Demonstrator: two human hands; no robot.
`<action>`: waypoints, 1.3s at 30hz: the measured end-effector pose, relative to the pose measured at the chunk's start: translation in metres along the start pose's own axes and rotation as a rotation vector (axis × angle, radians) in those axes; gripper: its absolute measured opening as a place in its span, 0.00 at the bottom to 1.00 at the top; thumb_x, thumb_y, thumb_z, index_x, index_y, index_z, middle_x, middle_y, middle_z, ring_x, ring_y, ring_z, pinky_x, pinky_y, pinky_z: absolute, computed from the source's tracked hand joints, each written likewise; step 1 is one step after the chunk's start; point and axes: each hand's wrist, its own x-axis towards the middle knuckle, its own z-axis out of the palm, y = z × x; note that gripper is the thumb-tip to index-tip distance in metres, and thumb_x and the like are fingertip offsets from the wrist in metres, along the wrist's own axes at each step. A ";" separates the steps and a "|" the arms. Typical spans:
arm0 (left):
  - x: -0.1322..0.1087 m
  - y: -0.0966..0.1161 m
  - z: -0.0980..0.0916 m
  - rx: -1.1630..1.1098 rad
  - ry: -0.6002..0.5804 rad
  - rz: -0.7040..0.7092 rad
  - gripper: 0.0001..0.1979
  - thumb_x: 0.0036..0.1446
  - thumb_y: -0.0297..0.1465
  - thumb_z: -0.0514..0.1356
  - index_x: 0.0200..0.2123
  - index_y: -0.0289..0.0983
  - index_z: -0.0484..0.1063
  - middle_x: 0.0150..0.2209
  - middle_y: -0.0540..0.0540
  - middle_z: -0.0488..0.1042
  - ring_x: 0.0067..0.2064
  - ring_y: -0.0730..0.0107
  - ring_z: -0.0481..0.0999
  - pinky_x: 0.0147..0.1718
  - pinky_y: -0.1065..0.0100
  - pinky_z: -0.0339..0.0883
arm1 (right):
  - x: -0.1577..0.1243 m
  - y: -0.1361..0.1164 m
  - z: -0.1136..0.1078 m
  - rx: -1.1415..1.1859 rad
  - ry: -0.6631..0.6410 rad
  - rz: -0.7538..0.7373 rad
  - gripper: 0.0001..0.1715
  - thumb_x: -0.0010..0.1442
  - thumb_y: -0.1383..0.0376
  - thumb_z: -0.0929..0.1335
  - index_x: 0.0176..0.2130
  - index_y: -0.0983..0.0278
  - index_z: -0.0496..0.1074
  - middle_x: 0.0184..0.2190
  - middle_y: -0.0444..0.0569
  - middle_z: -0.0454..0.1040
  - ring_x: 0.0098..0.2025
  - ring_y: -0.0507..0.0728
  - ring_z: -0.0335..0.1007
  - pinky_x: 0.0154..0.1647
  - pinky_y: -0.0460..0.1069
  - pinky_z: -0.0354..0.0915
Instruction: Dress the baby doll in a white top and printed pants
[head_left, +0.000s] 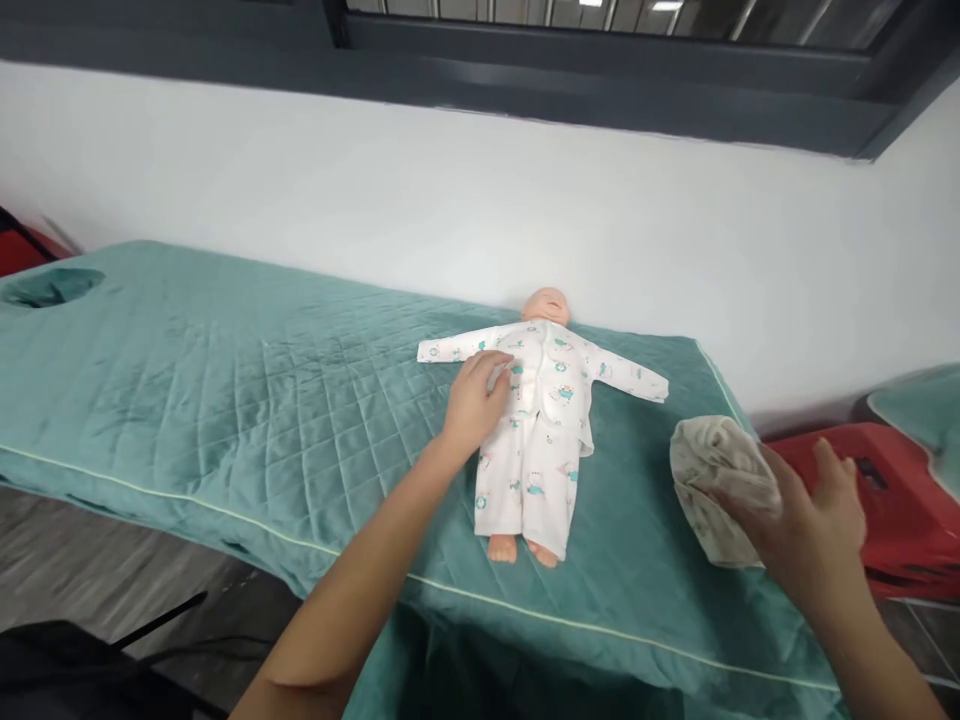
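Observation:
A baby doll (545, 305) in white printed pyjamas (536, 450) lies on its back on a teal quilted bed (225, 400), arms spread, feet toward me. My left hand (472, 400) rests on the doll's side, fingers curled at the pyjama top near its sleeve. My right hand (810, 520) holds a bunched white printed cloth (716, 480) at the bed's right end.
The bed has a face hole (49, 287) at its far left and stands against a white wall (450, 200) under a dark window frame. A red stool (892, 500) is at the right, beside another teal bed edge (922, 410). Grey floor is below.

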 end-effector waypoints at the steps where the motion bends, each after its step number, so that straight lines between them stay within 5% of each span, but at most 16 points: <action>1: 0.013 -0.005 0.005 0.036 -0.006 0.004 0.12 0.64 0.28 0.55 0.48 0.39 0.74 0.51 0.43 0.78 0.56 0.62 0.74 0.60 0.58 0.66 | 0.000 -0.010 -0.001 -0.006 0.037 -0.027 0.29 0.52 0.46 0.73 0.53 0.44 0.74 0.69 0.56 0.55 0.73 0.77 0.46 0.59 0.77 0.56; 4: 0.053 -0.018 0.027 0.107 -0.061 0.004 0.14 0.65 0.29 0.55 0.51 0.37 0.74 0.53 0.41 0.77 0.58 0.60 0.72 0.61 0.57 0.64 | 0.005 -0.052 0.012 0.132 0.044 -0.175 0.26 0.61 0.54 0.70 0.57 0.51 0.70 0.68 0.54 0.58 0.71 0.71 0.53 0.67 0.75 0.54; 8: 0.094 -0.032 0.061 0.154 -0.204 -0.021 0.16 0.66 0.30 0.53 0.52 0.34 0.75 0.55 0.38 0.77 0.60 0.56 0.71 0.63 0.55 0.62 | 0.029 -0.109 0.077 0.356 -0.179 -0.199 0.24 0.63 0.56 0.69 0.58 0.56 0.67 0.66 0.57 0.60 0.69 0.67 0.57 0.68 0.70 0.57; 12: 0.101 -0.045 0.078 0.110 -0.249 0.041 0.18 0.69 0.32 0.49 0.52 0.36 0.76 0.56 0.41 0.76 0.60 0.59 0.71 0.63 0.56 0.62 | 0.081 -0.148 0.156 0.587 -0.277 -0.151 0.27 0.63 0.56 0.68 0.60 0.58 0.64 0.62 0.56 0.66 0.67 0.64 0.60 0.68 0.67 0.55; 16: 0.094 -0.051 0.078 0.120 -0.254 0.056 0.21 0.70 0.32 0.47 0.58 0.36 0.72 0.62 0.41 0.70 0.64 0.61 0.67 0.67 0.58 0.57 | 0.118 -0.164 0.202 0.653 -0.373 -0.065 0.22 0.62 0.55 0.67 0.53 0.61 0.68 0.55 0.56 0.71 0.60 0.63 0.66 0.65 0.64 0.59; 22: 0.094 -0.050 0.075 0.132 -0.308 0.024 0.21 0.69 0.29 0.47 0.60 0.38 0.71 0.63 0.43 0.69 0.66 0.61 0.65 0.67 0.57 0.56 | 0.115 -0.159 0.212 0.711 -0.380 -0.147 0.15 0.66 0.54 0.65 0.50 0.57 0.68 0.57 0.51 0.71 0.62 0.59 0.64 0.67 0.61 0.57; 32: 0.100 -0.073 0.088 0.085 -0.307 0.082 0.24 0.73 0.43 0.40 0.61 0.47 0.67 0.60 0.48 0.66 0.69 0.55 0.61 0.67 0.45 0.53 | 0.120 -0.141 0.223 0.706 -0.477 -0.201 0.23 0.67 0.47 0.64 0.56 0.54 0.69 0.65 0.48 0.63 0.71 0.62 0.53 0.73 0.67 0.47; 39: 0.100 -0.079 0.091 0.149 -0.296 0.126 0.26 0.73 0.45 0.36 0.62 0.49 0.66 0.60 0.49 0.66 0.70 0.55 0.60 0.66 0.45 0.54 | 0.116 -0.144 0.221 0.701 -0.463 -0.191 0.24 0.68 0.47 0.63 0.58 0.52 0.68 0.65 0.47 0.64 0.71 0.63 0.53 0.73 0.68 0.48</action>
